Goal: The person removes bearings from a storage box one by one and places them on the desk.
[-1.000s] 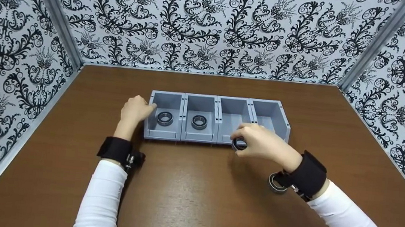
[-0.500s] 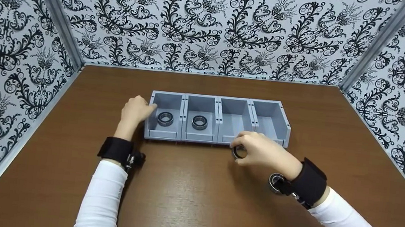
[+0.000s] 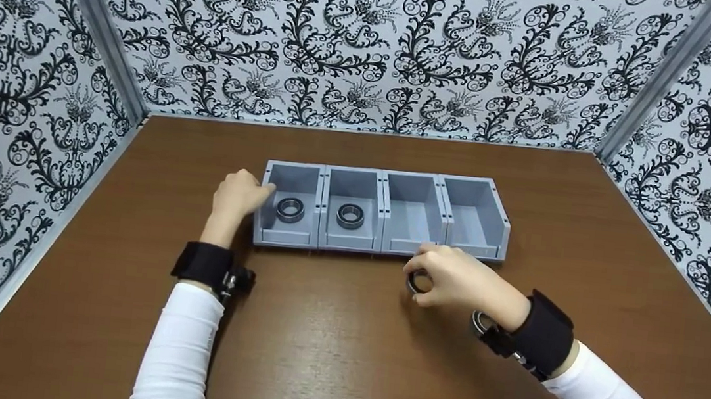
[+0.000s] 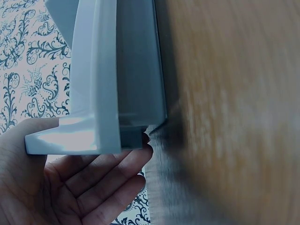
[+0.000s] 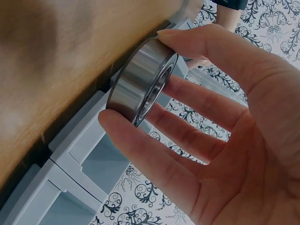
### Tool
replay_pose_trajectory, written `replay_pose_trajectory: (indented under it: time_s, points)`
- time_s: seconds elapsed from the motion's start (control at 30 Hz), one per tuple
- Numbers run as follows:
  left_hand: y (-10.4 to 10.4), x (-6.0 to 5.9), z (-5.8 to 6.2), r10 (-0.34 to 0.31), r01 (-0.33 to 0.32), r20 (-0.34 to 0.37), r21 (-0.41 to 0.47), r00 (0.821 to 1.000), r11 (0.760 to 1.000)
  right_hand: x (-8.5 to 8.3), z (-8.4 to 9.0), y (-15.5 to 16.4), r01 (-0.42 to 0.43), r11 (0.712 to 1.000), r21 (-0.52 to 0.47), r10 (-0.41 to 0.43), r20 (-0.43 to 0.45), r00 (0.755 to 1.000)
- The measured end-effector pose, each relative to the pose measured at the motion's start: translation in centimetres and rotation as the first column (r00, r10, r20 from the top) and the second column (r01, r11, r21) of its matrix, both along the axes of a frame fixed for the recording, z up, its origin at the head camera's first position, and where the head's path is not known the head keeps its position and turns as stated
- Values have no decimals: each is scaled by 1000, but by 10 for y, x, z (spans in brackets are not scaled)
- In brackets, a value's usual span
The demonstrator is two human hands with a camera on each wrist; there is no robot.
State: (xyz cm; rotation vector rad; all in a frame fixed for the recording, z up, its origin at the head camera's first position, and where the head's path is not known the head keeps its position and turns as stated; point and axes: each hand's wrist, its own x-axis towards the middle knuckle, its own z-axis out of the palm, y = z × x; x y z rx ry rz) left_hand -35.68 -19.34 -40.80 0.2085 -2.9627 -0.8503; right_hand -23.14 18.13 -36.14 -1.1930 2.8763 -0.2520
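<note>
My right hand (image 3: 456,279) pinches a metal ball bearing (image 5: 138,77) between thumb and forefinger, over the table in front of the bins. In the right wrist view the bearing is tilted on edge, its other fingers behind it. My left hand (image 3: 238,197) holds the left side wall of a row of grey storage bins (image 3: 284,238), thumb hooked over the edge. The left wrist view shows the fingers along the outside of that wall (image 4: 105,89). One bearing (image 3: 289,218) lies flat in the leftmost bin, another bearing (image 3: 349,224) in the bin beside it. The two right bins hold nothing visible.
Another bearing (image 3: 478,323) is on the brown table (image 3: 314,340), partly hidden by the right wrist's black strap (image 3: 543,335). Patterned panels (image 3: 371,49) stand along the back and both sides of the table.
My right hand has drawn back from the bins towards me, carrying the bearing from the front lip out over the table. The left hand stays on the bin wall.
</note>
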Motion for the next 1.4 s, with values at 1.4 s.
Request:
replay_pose_trajectory:
  time_s: [1.4]
  points:
    - [1, 1, 0, 2, -2, -3, 4, 1000, 1000, 15, -28, 0, -29, 1000, 0, 29, 73, 997]
